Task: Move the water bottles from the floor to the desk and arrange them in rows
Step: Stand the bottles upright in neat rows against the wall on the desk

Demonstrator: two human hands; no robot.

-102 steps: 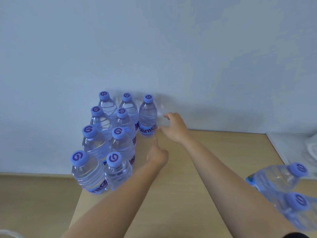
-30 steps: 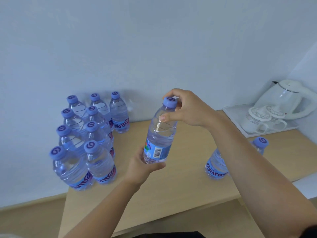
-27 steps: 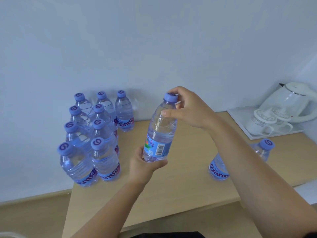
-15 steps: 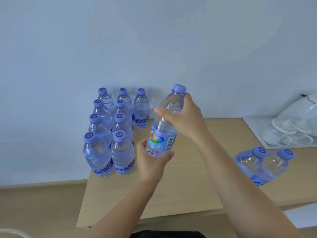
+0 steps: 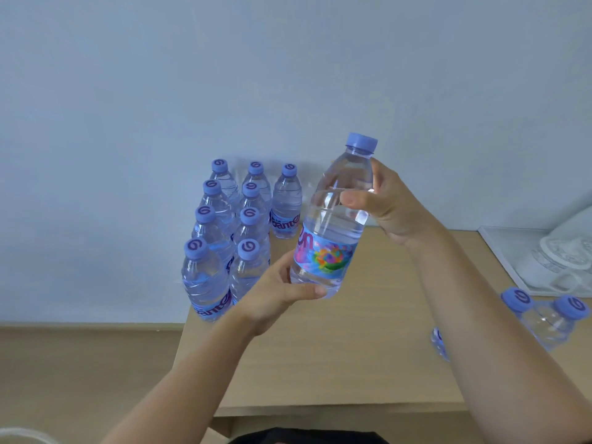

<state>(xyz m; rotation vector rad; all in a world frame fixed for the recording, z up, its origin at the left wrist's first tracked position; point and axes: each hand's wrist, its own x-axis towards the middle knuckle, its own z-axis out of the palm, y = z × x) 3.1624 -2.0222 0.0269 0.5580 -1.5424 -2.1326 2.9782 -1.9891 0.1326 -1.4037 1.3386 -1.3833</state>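
A clear water bottle (image 5: 336,216) with a blue cap and a colourful label hangs tilted above the wooden desk (image 5: 352,347). My left hand (image 5: 275,293) cups its base and my right hand (image 5: 384,206) grips its upper body. Several capped bottles (image 5: 234,232) stand in two full rows at the desk's back left, with one bottle (image 5: 286,200) starting a third row against the wall. Two more bottles (image 5: 544,318) stand at the right, partly hidden by my right forearm.
A white tray (image 5: 499,248) with cups (image 5: 563,254) sits at the desk's right end. The pale wall rises right behind the desk. The desk's left edge drops to a wooden floor (image 5: 80,373) beside the bottle rows.
The held bottle has moved left and up toward the rows and has turned, so its colourful label now faces me. My right hand slid from the cap down to the bottle's shoulder.
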